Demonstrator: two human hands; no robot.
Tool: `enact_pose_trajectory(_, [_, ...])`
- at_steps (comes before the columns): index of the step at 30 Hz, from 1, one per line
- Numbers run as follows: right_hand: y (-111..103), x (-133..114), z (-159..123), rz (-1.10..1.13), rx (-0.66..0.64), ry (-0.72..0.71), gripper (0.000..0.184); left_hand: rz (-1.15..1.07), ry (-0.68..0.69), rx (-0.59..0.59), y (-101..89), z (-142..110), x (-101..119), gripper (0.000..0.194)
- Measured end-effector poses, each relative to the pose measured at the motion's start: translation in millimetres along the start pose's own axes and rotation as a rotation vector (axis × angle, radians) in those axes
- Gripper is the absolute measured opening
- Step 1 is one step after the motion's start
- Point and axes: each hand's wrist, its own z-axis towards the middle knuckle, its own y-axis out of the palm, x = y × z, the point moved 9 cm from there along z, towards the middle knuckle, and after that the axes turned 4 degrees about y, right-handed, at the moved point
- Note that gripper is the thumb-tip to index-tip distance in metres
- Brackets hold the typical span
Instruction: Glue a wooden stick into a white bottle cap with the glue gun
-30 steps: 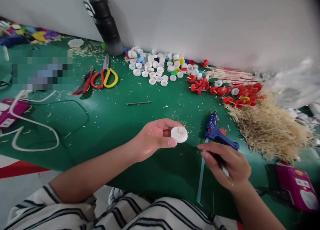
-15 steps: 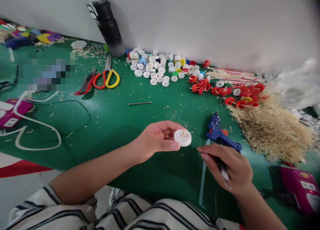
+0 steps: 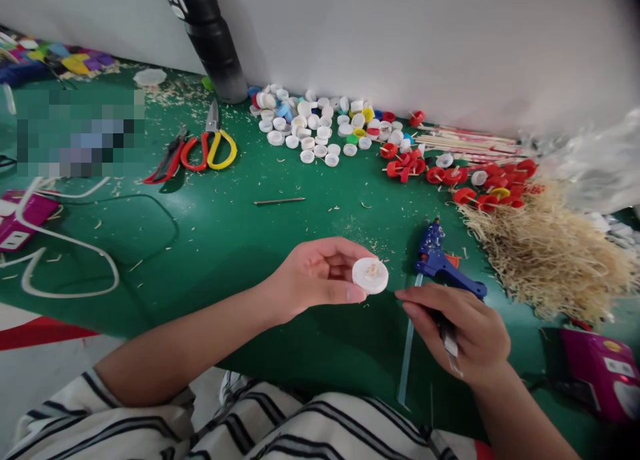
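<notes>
A round white bottle cap (image 3: 370, 276) is pinched by its edge between the thumb and fingers of my left hand (image 3: 325, 273). Pale shavings sit on the middle of its upturned face. My right hand (image 3: 457, 330) is closed just to the right of the cap, apart from it. Thumb and forefinger press together, and a slim thing with dark and whitish, partly clear parts shows under the palm; its kind I cannot make out. Behind that hand a blue hot glue gun (image 3: 440, 260) lies on the green table, its clear glue stick (image 3: 409, 360) pointing toward me.
Many bottle caps (image 3: 307, 123) lie along the wall, with red caps on sticks (image 3: 465, 180) and thin sticks (image 3: 465, 143) farther right. A heap of straw-like fibre (image 3: 550, 253), scissors (image 3: 215, 143), cutters (image 3: 167, 163), a metal rod (image 3: 280, 201) and a black bottle (image 3: 215, 47) surround the work area.
The cap in my left hand has shifted slightly right and turned so its face shows more fully. My right hand stays close by in nearly the same pose. The view has shifted a little.
</notes>
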Motion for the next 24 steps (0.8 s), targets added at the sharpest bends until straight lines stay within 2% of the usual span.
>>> enact_pose_trajectory(6, [-1, 2, 0, -0.018, 0.008, 0.024, 0.027, 0.015, -0.055, 0.032, -2.4, 0, -5, 0.049])
enact_pose_trajectory(13, [-3, 5, 0, -0.051, 0.038, 0.007, 0.021, -0.001, -0.003, -0.004, 0.5, 1, 0, 0.043])
enact_pose_trajectory(24, [-3, 10, -4, -0.108, 0.062, 0.026, 0.015, 0.145, -0.018, 0.066, -11.6, 6, -5, 0.048])
